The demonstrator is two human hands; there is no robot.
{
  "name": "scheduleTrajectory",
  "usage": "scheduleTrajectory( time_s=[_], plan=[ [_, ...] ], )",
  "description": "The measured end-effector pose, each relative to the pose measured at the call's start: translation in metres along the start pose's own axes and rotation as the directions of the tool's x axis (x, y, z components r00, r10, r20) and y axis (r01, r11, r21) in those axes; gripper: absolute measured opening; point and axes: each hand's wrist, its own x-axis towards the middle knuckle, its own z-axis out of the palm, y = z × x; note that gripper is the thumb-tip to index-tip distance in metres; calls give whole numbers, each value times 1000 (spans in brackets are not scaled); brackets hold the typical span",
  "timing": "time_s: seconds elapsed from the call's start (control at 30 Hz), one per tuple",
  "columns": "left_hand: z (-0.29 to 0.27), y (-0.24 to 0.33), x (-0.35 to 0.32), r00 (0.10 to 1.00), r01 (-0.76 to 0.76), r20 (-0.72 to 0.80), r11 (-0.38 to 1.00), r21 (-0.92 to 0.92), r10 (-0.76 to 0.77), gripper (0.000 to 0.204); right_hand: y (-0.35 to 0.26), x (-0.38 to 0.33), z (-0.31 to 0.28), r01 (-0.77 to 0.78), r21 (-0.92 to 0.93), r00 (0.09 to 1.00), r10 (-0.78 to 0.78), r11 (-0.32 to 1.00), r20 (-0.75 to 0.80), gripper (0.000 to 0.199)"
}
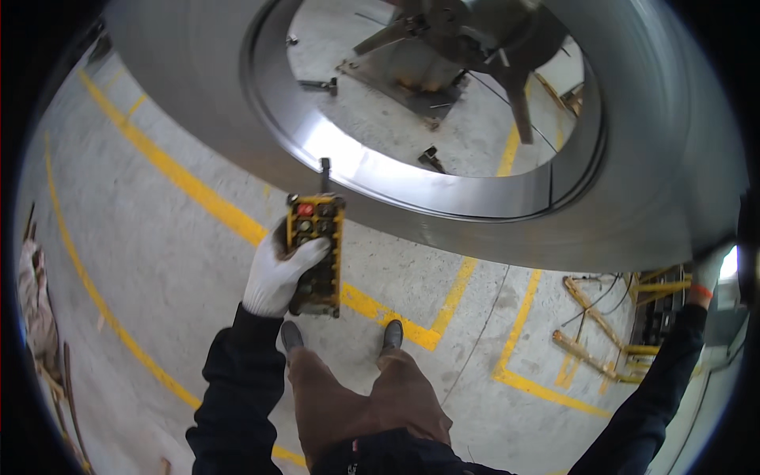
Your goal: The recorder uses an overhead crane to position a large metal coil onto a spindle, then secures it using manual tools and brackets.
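Note:
My left hand [279, 273], in a white work glove, is closed around a yellow-and-black handheld radio remote control [317, 277]. Its thumb lies over the buttons; a red button and a short black antenna are at the upper end. In front of me is a large steel coil [467, 237] with a wide round opening. Stretched far out to the right, my right hand [710, 267] is at the coil's lower right edge, also gloved. Its fingers are dark and largely hidden there, so I cannot make out their grip.
Through the coil's opening appears a machine with splayed metal arms [514, 95] on a floor plate. Yellow lines [170, 170] cross the concrete floor. Yellow metal frames [590, 352] stand at the right. Cloth-like wrapping [36, 297] and long pieces lie at the far left.

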Motion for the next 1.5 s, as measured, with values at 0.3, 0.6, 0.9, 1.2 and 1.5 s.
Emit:
scheduleTrajectory(
  time_s=[0.3,0.6,0.9,1.2,1.5],
  plan=[
    [-25,-27,2,990,111,90,994,20,-112,45,-20,-13,5,-140,224,989,146,965,-14,69],
    [-17,-28,6,983,141,119,990,-23,-137,44,-23,1,-8,262,-201,962,-271,944,-20,73],
    [-11,-29,8,992,82,98,994,-74,-75,44,-79,15,-8,-182,453,983,159,873,89,75],
    [-15,-22,10,999,42,32,996,-82,-40,42,-194,-2,33,-478,707,827,538,522,161,86],
    [-19,-25,26,997,44,66,992,-119,-36,42,-173,1,47,-480,677,835,527,558,157,91]
  ],
)
